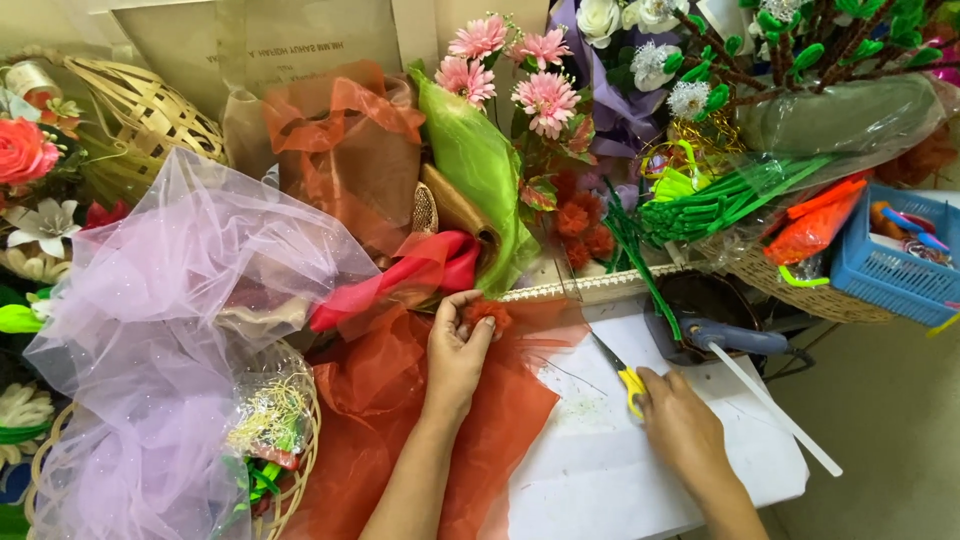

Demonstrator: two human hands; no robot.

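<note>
My left hand (457, 352) pinches a small orange-red fabric flower (490, 314) over a sheet of orange-red organza (395, 400) spread on the table. My right hand (680, 425) rests on a white board (600, 460), its fingers on the yellow handles of a pair of scissors (622, 372) whose blades point up and left. A blue glue gun (735, 338) with a long white glue stick (775, 408) lies just beyond my right hand.
Lilac tulle (170, 330) piles at the left over a woven basket (290, 480). Pink artificial flowers (520, 75), green stems (720, 200), a blue plastic crate (890, 260) and a bamboo basket (150, 115) crowd the back. Green and red fabric rolls (470, 190) lie mid-table.
</note>
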